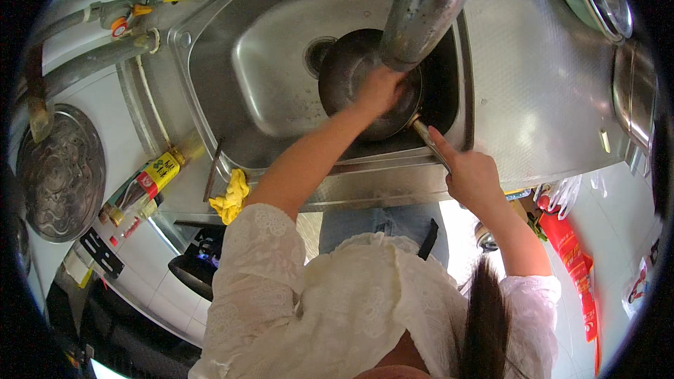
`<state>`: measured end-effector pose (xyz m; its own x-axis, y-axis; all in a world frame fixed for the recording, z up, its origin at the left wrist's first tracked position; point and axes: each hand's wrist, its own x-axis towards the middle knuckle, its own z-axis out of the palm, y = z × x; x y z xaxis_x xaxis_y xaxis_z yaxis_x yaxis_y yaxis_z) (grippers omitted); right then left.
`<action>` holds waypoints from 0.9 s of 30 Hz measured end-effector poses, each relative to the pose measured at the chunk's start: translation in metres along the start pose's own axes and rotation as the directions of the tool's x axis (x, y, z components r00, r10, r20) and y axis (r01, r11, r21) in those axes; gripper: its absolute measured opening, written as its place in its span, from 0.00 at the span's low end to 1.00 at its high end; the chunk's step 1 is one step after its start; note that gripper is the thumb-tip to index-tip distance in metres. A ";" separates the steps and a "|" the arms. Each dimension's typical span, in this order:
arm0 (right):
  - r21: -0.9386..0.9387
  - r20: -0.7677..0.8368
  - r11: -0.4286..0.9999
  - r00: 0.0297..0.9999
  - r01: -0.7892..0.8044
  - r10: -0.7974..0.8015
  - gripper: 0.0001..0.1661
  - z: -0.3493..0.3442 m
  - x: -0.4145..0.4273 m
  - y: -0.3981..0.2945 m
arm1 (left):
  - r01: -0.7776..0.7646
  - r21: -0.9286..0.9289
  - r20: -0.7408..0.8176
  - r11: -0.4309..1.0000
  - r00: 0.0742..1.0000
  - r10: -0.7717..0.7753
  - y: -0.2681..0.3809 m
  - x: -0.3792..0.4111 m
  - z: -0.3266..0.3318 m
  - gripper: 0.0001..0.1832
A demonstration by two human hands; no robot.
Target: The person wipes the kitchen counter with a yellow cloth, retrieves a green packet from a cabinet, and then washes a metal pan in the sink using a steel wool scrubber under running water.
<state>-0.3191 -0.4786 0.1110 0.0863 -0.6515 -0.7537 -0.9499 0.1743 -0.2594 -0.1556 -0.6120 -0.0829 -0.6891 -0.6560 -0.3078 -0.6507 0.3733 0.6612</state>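
A dark frying pan [345, 87] rests tilted in the stainless-steel sink [279, 52], on its right side. My right hand [476, 179] grips the pan's handle [427, 139] near the sink's front right rim, with the index finger laid along it. Reaching into the pan, my left hand [380, 90] is blurred, and its fingers are partly covered by a thick metal cylinder [429, 10], seemingly a tap's spout. Whether that hand holds anything cannot be made out. Left of the pan, part of the drain [314, 57] shows.
A yellow cloth [231, 196] lies by the sink's front left corner, next to a thin dark stick [213, 171]. Farther left are a labelled bottle [152, 179], pipes with a valve [120, 23] and a round metal lid [62, 173]. Bowls [595, 0] stand at the right.
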 end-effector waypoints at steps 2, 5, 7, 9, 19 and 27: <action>0.022 0.002 1.000 1.000 -0.006 0.006 0.51 -0.001 -0.004 0.000 | 0.048 0.127 -0.070 0.991 0.997 -0.040 -0.024 0.014 -0.001 0.20; 0.141 -0.010 0.990 1.000 -0.019 0.021 0.50 -0.001 -0.009 0.008 | 0.094 0.367 0.051 0.925 0.991 -0.121 -0.025 -0.009 -0.038 0.16; 0.192 -0.030 0.981 0.999 -0.010 0.016 0.49 0.000 -0.008 0.009 | 0.064 0.423 0.273 0.904 0.942 -0.195 -0.020 -0.035 -0.038 0.17; 0.191 -0.045 0.982 0.999 -0.001 0.010 0.49 0.003 -0.006 0.009 | -0.046 0.291 0.538 0.956 0.834 -0.124 0.004 -0.046 -0.036 0.18; -0.003 -0.036 0.998 0.998 -0.057 0.057 0.51 0.003 -0.016 0.001 | -0.454 0.688 0.051 0.566 0.808 0.587 -0.051 0.021 -0.056 0.14; -0.027 -0.109 0.999 0.994 -0.028 0.025 0.53 0.012 -0.009 0.002 | -0.010 -0.381 0.185 0.925 0.979 0.087 0.034 -0.045 -0.018 0.18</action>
<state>-0.3183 -0.4636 0.1096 0.0297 -0.7237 -0.6895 -0.9596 0.1724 -0.2222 -0.1410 -0.5822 -0.0345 -0.7905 -0.4878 -0.3704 -0.4730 0.1020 0.8752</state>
